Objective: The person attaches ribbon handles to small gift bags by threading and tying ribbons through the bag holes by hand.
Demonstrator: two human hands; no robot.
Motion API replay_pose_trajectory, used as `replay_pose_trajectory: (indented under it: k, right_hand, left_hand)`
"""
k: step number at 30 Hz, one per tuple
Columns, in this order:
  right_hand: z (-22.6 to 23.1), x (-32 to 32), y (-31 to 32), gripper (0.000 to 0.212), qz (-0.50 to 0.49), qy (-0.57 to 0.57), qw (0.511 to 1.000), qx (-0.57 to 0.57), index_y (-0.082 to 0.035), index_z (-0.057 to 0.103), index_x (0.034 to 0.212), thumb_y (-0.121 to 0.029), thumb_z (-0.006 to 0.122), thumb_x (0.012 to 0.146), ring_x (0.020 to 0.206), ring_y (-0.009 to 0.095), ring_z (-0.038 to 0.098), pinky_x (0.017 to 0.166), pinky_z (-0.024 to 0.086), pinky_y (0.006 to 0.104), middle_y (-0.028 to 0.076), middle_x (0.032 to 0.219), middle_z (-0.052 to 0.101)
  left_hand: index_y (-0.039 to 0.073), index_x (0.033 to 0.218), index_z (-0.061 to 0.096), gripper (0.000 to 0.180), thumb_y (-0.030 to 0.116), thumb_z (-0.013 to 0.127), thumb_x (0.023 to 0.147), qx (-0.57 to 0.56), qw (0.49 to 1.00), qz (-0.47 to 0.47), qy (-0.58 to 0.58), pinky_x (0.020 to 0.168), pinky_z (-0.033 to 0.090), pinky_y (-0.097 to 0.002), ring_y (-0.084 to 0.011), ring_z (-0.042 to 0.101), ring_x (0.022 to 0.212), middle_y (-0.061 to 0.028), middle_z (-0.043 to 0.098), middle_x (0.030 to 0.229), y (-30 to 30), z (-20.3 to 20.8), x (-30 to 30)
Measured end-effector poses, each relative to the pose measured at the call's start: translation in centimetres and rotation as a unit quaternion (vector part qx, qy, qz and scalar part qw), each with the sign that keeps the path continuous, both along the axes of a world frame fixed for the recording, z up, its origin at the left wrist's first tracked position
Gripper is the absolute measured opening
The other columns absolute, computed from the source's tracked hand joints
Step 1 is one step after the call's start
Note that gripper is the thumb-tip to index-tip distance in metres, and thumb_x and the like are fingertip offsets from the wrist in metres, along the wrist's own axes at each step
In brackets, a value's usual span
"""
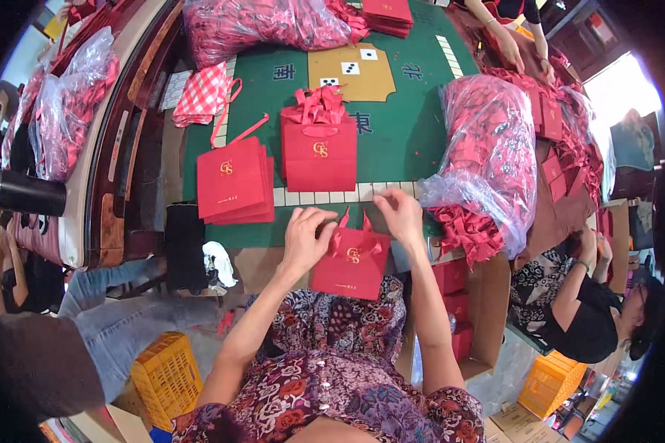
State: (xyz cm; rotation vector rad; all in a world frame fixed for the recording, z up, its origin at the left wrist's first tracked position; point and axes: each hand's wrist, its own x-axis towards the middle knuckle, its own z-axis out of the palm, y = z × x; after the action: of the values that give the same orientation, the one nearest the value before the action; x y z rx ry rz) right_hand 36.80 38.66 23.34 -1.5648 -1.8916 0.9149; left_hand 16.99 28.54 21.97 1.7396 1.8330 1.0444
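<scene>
A small red paper bag (349,273) with gold print rests over my lap at the table's front edge, red ribbon ends (366,221) standing up from its top. My left hand (307,235) is at the bag's upper left corner, thumb and forefinger closed by a ribbon. Just above the upper right corner, my right hand (402,215) has its fingers curled together; anything between them is too small to make out. Beyond my hands stands another red bag (321,164) stuffed with red ribbon. Left of it lies a stack of flat red bags (230,179).
Clear plastic sacks of red ribbon (488,148) lie at the right and far side of the green table (399,151). A checkered pouch (202,94) is at the left. A cardboard box (488,317) stands by my right arm. Co-workers' hands (511,50) work at the far right.
</scene>
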Motion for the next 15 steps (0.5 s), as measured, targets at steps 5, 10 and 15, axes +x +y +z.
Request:
replay_pose_trajectory:
  k: [5,10,15]
  right_hand:
    - [-0.3,-0.4,-1.0,0.028,0.03,-0.106,0.994,-0.011,-0.004,0.07,0.082,-0.031,0.077,0.08,0.072,0.033,0.069,0.065,0.052,0.0432,0.014,0.075,0.07]
    - [-0.8,-1.4,-1.2,0.023,0.035,-0.074,0.996,-0.027,-0.003,0.069,0.081,-0.024,0.077,0.079,0.076,0.034,0.069,0.067,0.052,0.0443,0.014,0.076,0.07]
    - [-2.5,-0.2,-1.3,0.016,0.074,0.144,0.983,-0.083,0.002,0.063,0.093,-0.014,0.065,0.093,0.07,0.016,0.065,0.065,0.051,0.0316,0.009,0.075,0.068]
  left_hand:
    - [0.007,0.086,0.071,0.021,0.026,0.076,0.08,-0.036,0.998,0.019,0.054,0.079,0.043,-0.0426,-0.0294,0.058,0.087,-0.0083,0.068,0.085,2.4,-0.3,1.7]
    - [0.009,0.076,0.067,0.017,0.022,0.078,0.074,-0.084,0.993,0.026,0.084,0.078,0.043,-0.0437,-0.0297,0.058,0.086,-0.0095,0.066,0.08,3.6,-1.9,2.7]
    - [0.005,0.073,0.066,0.014,0.015,0.075,0.078,-0.016,0.995,0.037,-0.089,0.07,0.048,-0.0382,-0.0234,0.062,0.061,-0.0076,0.064,0.063,3.4,-1.9,2.6]
